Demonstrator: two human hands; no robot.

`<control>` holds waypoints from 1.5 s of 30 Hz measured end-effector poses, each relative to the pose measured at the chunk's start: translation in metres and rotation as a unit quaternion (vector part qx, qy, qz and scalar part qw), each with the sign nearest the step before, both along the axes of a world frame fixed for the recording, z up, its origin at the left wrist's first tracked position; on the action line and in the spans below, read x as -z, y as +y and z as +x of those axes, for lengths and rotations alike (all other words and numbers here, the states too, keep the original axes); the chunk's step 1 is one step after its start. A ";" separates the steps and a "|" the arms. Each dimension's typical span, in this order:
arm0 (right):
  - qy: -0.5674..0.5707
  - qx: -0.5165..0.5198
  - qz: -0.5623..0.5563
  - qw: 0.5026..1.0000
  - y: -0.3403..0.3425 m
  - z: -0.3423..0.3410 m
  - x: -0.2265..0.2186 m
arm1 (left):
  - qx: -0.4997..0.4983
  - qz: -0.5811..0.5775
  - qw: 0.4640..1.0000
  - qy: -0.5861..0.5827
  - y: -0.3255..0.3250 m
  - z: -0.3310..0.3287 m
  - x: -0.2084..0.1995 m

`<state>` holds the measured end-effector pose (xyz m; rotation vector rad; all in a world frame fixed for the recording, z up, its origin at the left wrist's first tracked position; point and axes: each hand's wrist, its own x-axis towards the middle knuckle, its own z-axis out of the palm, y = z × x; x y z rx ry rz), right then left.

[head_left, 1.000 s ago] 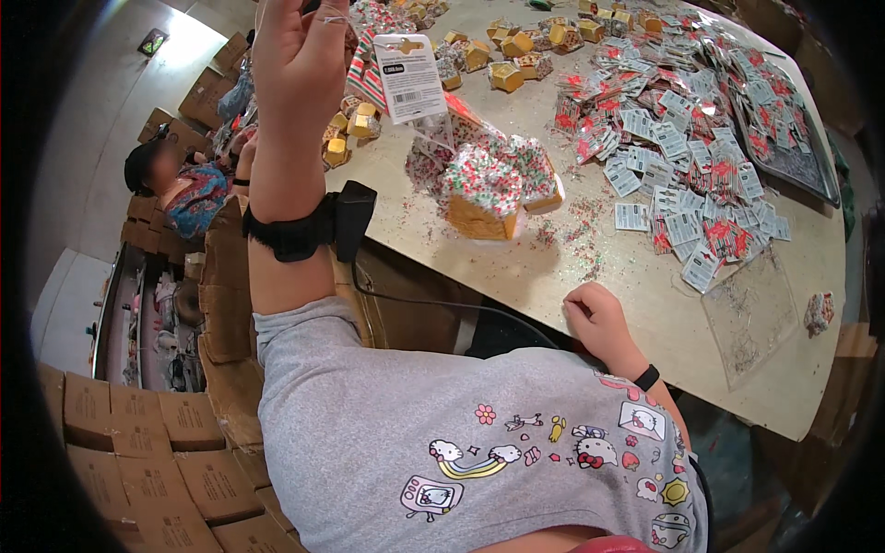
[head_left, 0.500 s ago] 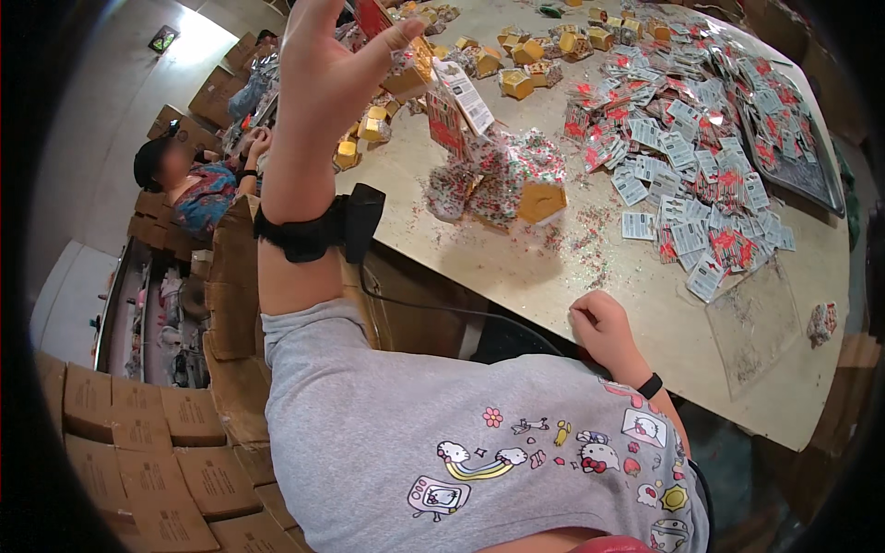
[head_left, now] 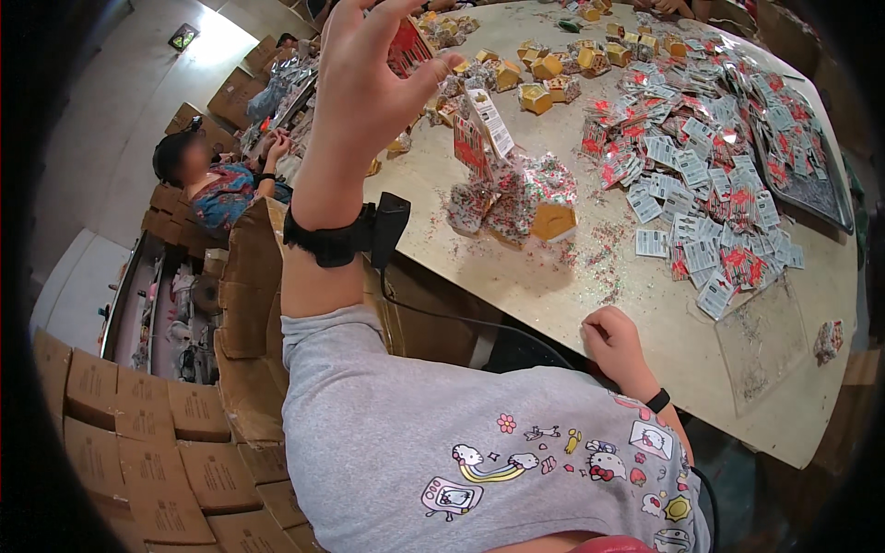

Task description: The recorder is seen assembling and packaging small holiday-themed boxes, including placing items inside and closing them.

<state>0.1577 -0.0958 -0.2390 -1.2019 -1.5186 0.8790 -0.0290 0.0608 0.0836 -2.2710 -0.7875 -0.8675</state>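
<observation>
My left hand (head_left: 373, 78) is raised at the top of the view, thumb and fingers curled around a red striped card (head_left: 407, 46). The hand covers part of that card. Beyond the wrist, on the table, stands a cluster of speckled red, green and white pieces (head_left: 516, 194) with a yellow angular end (head_left: 553, 221). A white printed tag (head_left: 489, 123) and another red striped card (head_left: 469, 147) stick up from it. My right hand (head_left: 614, 339) rests in a loose fist on the near table edge, with nothing visible in it.
Yellow angular pieces (head_left: 535, 98) lie across the far table (head_left: 516, 276). A large heap of red and white cards (head_left: 691, 175) spreads at the right, beside a dark tray (head_left: 811, 198). A clear sheet (head_left: 761, 336) lies nearer. Cartons (head_left: 147, 470) and another person (head_left: 221, 189) are at left.
My left hand has shifted a little right and down with the red card, now between thumb and fingers. The whole view has also shifted slightly. My right hand stays at the table edge.
</observation>
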 end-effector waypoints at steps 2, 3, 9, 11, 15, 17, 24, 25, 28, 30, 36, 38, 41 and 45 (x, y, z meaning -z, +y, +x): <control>0.003 0.001 0.006 1.000 0.000 0.000 -0.001 | 0.025 0.015 1.000 -0.001 0.009 -0.003 0.001; 0.005 0.001 0.009 1.000 0.001 0.000 0.000 | 0.036 0.023 0.999 -0.001 0.013 -0.005 0.002; 0.018 0.001 -0.013 1.000 -0.001 0.001 -0.006 | 0.030 0.113 0.993 0.023 0.012 -0.006 -0.005; 0.015 0.003 -0.004 1.000 0.000 0.002 -0.003 | 0.042 0.141 0.989 0.027 0.016 -0.007 -0.009; 0.000 -0.004 0.002 1.000 0.002 0.001 0.000 | 0.058 0.074 0.995 -0.015 0.017 -0.014 -0.023; 0.000 -0.005 0.000 1.000 -0.001 -0.003 -0.001 | 0.061 0.056 0.996 -0.028 0.013 -0.020 -0.028; -0.019 0.008 -0.007 1.000 -0.002 -0.002 0.002 | 0.077 0.104 0.991 0.035 0.006 -0.006 -0.062; -0.022 0.009 -0.010 1.000 -0.003 -0.002 0.002 | 0.087 0.098 0.991 0.026 0.011 -0.006 -0.063; -0.028 0.006 -0.009 1.000 -0.004 -0.006 -0.001 | 0.093 0.121 0.988 0.024 0.019 -0.011 -0.065; -0.027 0.013 -0.032 0.999 -0.004 -0.005 -0.002 | 0.080 0.147 0.985 0.031 0.023 -0.009 -0.065; -0.023 0.003 -0.008 1.000 -0.002 -0.007 0.002 | 0.056 0.207 0.976 0.043 0.016 -0.013 -0.076; -0.029 0.011 -0.002 1.000 -0.001 -0.003 0.007 | 0.071 0.189 0.979 0.030 0.014 -0.009 -0.078; -0.009 0.007 -0.016 1.000 -0.001 -0.003 0.012 | 0.038 0.189 0.981 0.027 0.011 -0.010 -0.078; -0.021 0.006 -0.004 1.000 -0.001 -0.004 0.015 | 0.035 0.163 0.986 0.024 0.006 -0.015 -0.080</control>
